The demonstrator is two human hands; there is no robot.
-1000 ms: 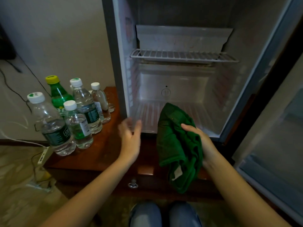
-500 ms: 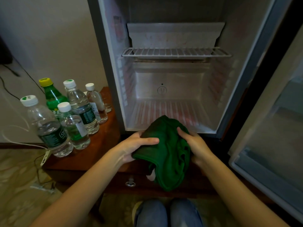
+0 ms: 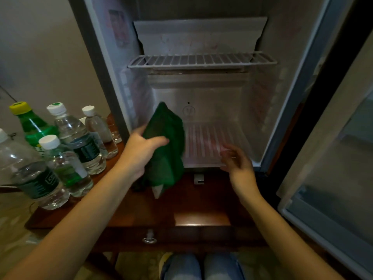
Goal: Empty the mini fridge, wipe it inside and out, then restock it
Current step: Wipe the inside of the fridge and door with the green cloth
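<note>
Bunched green cloth point(image 3: 168, 138) hangs at the open mini fridge's point(image 3: 218, 96) lower left

wooden cabinet top point(image 3: 201, 199): dark red-brown, glossy, below left fingers point(image 3: 161, 140) and right fingers point(image 3: 229, 150) | white clip point(image 3: 198, 178): small, on that top, below and between both sets of fingers | metal ring pull point(image 3: 149, 239): on drawer front point(image 3: 191, 236), well below left fingers | beige wall point(image 3: 50, 57): up-left of left fingers | patterned carpet point(image 3: 12, 229): far lower-left
</note>
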